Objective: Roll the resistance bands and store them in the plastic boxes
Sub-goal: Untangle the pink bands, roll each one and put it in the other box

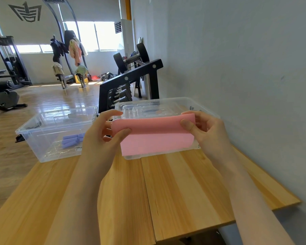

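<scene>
Above the far half of the light wooden tabletop, the person holds a flat pink rubber resistance band stretched out sideways between both hands. The left hand pinches the band's left end between thumb and curled fingers; the right hand pinches its right end the same way. Behind the band, by the tabletop's far right edge near the wall, stands a clear plastic box with a lid. At the far left corner sits an open clear plastic box containing rolled purple bands.
</scene>
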